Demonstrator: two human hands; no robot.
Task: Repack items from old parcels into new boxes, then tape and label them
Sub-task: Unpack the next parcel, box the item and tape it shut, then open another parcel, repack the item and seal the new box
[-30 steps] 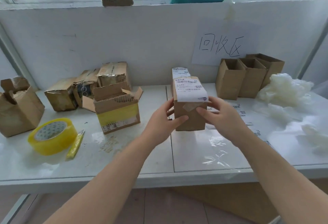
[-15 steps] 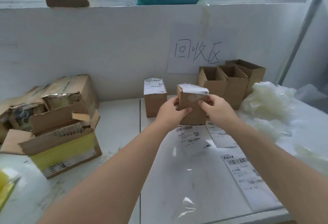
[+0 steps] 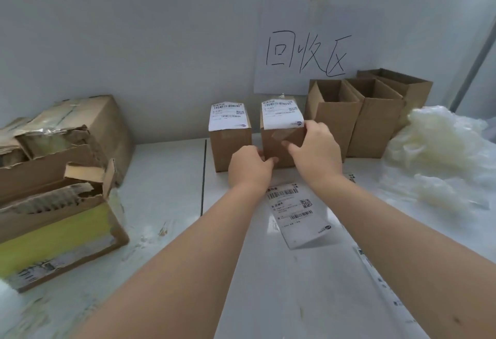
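While the person holds it with both hands, the labelled box (image 3: pixel 279 137) stands in the middle of the frame, just beside a second labelled box (image 3: pixel 229 148) on its left, and both are close to the white wall. The left hand (image 3: pixel 248 168) grips the lower left corner of the box with curled fingers, and the right hand (image 3: pixel 315 150) grips its upper right edge, with the thumb on the front face. The hands cover the bottom of the box, so it is not possible to tell if it already rests on the table (image 3: pixel 166 191). The box is closed, has a piece of tape on the front and a white label over the top, so the step in hand seems to be the putting away of a finished parcel next to the other one. The next move probably calls for letting the box go without pushing its neighbour, and then starting a new one. For this the open boxes (image 3: pixel 332 113) wait at the right under the paper sign (image 3: pixel 306 56), the white filling (image 3: pixel 440 150) lies at the far right, a loose label (image 3: pixel 298 212) lies flat between the forearms, and the old parcels (image 3: pixel 53 177), torn and open, are at the left of the frame.
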